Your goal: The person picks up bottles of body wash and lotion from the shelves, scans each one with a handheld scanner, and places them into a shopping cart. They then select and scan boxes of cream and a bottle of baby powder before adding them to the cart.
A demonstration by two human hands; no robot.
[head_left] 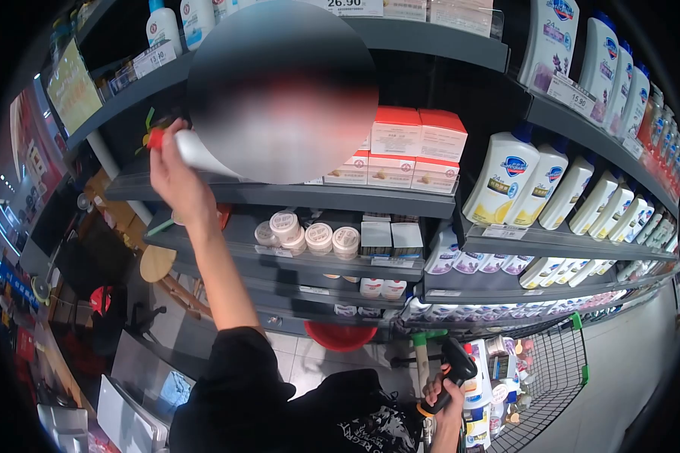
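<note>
My left hand (pixel 175 174) is raised at the upper shelf and closed around a white bottle with a red cap (pixel 156 139). The white body of the bottle (pixel 204 157) runs off to the right, under a round blurred patch that hides its far end. Low on the right, my right hand (pixel 444 398) grips a black and orange handheld barcode scanner (pixel 458 362), held over the shopping cart's near side. Just right of the raised hand, red and white boxes (pixel 397 134) stand stacked on the shelf. Below them sit several round white jars (pixel 319 237).
A wire shopping cart (pixel 555 370) with green corners holds mixed bottles and packages. Large body wash bottles (pixel 504 177) line the right shelves. A red basin (pixel 340 335) is on the floor ahead. A round wooden stool (pixel 159 263) and a laptop (pixel 132 408) are at left.
</note>
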